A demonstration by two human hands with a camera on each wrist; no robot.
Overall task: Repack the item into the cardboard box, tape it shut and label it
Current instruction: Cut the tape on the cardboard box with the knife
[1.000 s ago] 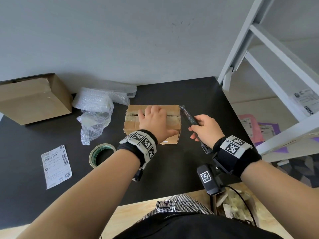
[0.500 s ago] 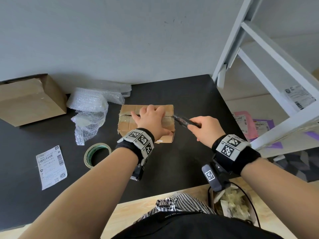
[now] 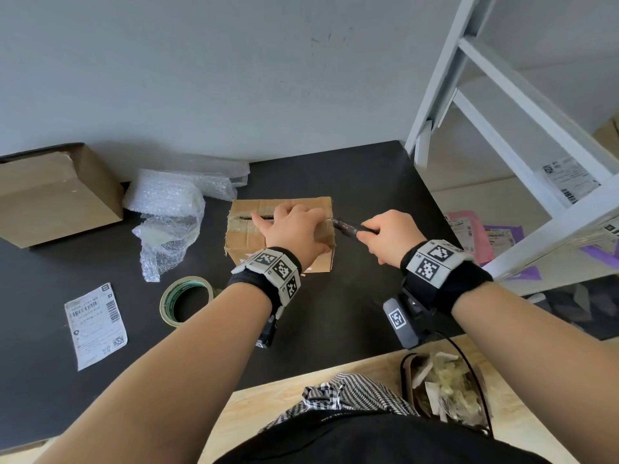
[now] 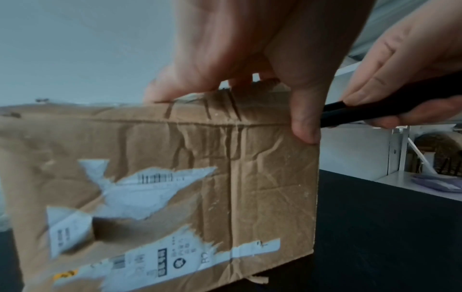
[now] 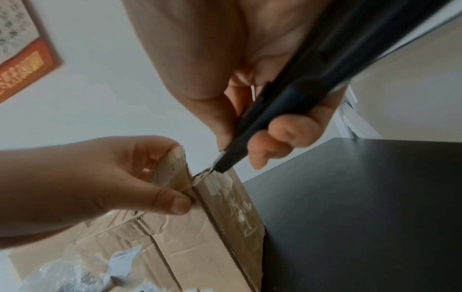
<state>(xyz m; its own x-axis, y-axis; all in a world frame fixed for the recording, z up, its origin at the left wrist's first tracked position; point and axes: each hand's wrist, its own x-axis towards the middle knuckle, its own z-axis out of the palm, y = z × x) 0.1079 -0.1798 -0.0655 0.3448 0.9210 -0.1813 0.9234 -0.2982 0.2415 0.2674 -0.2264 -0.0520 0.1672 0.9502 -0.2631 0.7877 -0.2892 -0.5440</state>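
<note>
While clamping box [image 3: 254, 236], knife [image 3: 345, 226] gripped.

Creased cardboard box [image 3: 248, 234], matt table [image 3: 351, 182]

Soft daylight, blurred wrist views

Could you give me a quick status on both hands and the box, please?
Left hand grips cardboard box top. Right hand holds black cutter, tip at the taped seam's right end. Nothing in the way.
</note>
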